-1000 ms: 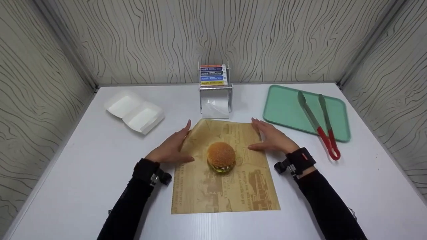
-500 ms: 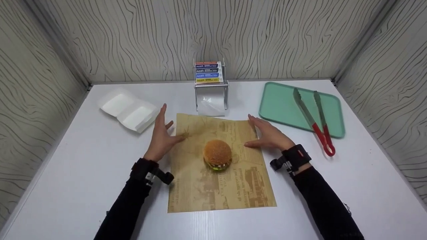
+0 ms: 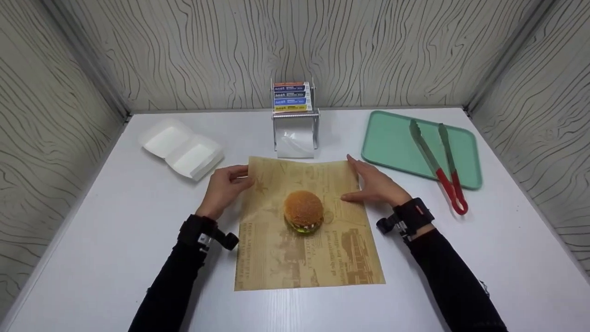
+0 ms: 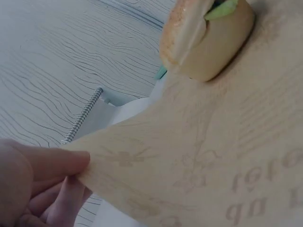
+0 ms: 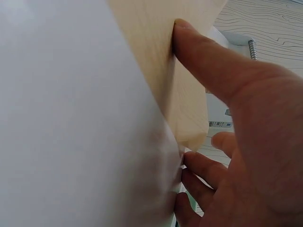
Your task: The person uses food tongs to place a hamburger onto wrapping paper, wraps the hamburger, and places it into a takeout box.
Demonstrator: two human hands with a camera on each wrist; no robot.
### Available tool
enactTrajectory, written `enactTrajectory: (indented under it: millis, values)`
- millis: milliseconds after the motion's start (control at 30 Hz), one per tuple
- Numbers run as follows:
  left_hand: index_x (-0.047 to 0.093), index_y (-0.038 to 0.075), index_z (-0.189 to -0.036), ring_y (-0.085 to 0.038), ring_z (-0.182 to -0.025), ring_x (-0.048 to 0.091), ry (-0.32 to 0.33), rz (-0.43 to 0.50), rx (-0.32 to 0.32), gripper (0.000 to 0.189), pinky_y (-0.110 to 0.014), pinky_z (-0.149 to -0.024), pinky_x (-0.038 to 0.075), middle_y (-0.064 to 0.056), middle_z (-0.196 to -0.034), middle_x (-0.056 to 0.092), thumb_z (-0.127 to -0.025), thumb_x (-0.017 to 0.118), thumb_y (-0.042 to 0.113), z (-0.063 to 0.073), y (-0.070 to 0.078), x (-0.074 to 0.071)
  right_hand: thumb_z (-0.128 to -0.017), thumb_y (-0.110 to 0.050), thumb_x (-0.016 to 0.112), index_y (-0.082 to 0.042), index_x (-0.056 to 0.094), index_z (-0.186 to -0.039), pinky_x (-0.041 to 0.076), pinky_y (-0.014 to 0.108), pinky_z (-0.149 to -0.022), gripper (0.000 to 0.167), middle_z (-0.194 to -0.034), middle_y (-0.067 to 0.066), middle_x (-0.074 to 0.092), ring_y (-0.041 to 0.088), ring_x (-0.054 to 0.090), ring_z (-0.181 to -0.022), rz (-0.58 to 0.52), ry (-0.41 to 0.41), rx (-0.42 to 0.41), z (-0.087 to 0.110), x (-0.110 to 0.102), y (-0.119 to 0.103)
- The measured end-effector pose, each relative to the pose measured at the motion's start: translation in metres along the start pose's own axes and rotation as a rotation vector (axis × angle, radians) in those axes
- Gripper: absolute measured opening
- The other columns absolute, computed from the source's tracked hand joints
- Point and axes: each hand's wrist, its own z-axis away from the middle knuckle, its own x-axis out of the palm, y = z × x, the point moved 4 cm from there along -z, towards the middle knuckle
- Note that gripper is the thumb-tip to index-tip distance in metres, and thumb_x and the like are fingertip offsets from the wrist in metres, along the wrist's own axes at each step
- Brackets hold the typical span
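A hamburger with a seeded bun and green lettuce sits on a sheet of brown printed wrapping paper. My left hand pinches the far left corner of this paper between thumb and fingers; in the left wrist view the corner is lifted. At the far right edge, my right hand has its thumb on the paper and its other fingers spread wide along the edge. In the right wrist view the thumb lies on the sheet, while the other fingertips touch down near its border.
An opened white clamshell box stands at the back left. Behind the paper is a metal label dispenser with coloured rolls. Red-handled tongs lie across a green tray at the back right.
My left hand came off the paper's left side, opened out, then took hold of the far left corner. That corner, bent earlier, is now spread out. My right hand has stayed about where it was.
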Motion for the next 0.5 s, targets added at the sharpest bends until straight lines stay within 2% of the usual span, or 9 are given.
enactTrajectory:
  millis: [67,133,233,300,400,500]
  values:
    - [0.065,0.001,-0.138,-0.032,-0.12,0.069,-0.013,-0.052,0.104,0.042,-0.035,-0.099,0.058,-0.019,-0.135,0.068,-0.096,0.072,0.004,0.004,0.01,0.004,-0.081,-0.047,0.087,-0.012,0.012,-0.167,0.02,0.058,-0.127,0.119,-0.17,0.023,0.021,0.042,0.019,-0.157,-0.002,0.001,0.001,0.0,0.001,0.0]
    - [0.067,0.001,-0.135,-0.03,-0.118,0.07,-0.029,-0.117,0.234,0.04,-0.034,-0.096,0.059,-0.018,-0.132,0.07,-0.095,0.071,0.002,0.011,0.023,0.012,-0.081,-0.048,0.087,-0.012,0.013,-0.167,0.019,0.058,-0.127,0.119,-0.17,0.022,0.021,0.042,0.019,-0.157,-0.003,0.003,-0.003,0.0,0.002,0.0]
    - [0.07,0.003,-0.131,-0.027,-0.116,0.072,-0.056,-0.227,0.433,0.037,-0.031,-0.09,0.061,-0.014,-0.129,0.073,-0.094,0.07,-0.003,0.025,0.045,0.031,-0.081,-0.048,0.087,-0.011,0.013,-0.167,0.019,0.058,-0.127,0.119,-0.17,0.021,0.021,0.042,0.02,-0.157,-0.004,0.008,-0.009,0.001,0.002,0.0]
    - [0.072,0.003,-0.128,-0.024,-0.117,0.072,-0.107,-0.283,0.541,0.038,-0.028,-0.088,0.061,-0.012,-0.129,0.073,-0.092,0.07,-0.007,0.036,0.058,0.046,-0.081,-0.048,0.086,-0.012,0.013,-0.167,0.019,0.059,-0.127,0.119,-0.17,0.021,0.021,0.042,0.02,-0.157,-0.005,0.008,-0.012,0.001,0.001,0.0]
    - [0.073,0.003,-0.126,-0.022,-0.12,0.07,-0.195,-0.4,0.675,0.04,-0.027,-0.091,0.059,-0.011,-0.13,0.072,-0.089,0.069,-0.012,0.05,0.072,0.068,-0.082,-0.049,0.086,-0.014,0.011,-0.167,0.019,0.06,-0.126,0.119,-0.171,0.021,0.02,0.042,0.019,-0.157,-0.007,0.005,-0.01,0.002,0.0,0.0]
    - [0.074,0.005,-0.125,-0.021,-0.121,0.07,-0.286,-0.558,0.768,0.037,-0.03,-0.098,0.057,-0.01,-0.13,0.072,-0.091,0.07,-0.009,0.062,0.077,0.086,-0.082,-0.05,0.085,-0.015,0.011,-0.168,0.019,0.06,-0.126,0.119,-0.171,0.02,0.019,0.042,0.019,-0.157,-0.006,0.002,-0.003,0.002,-0.001,0.001]
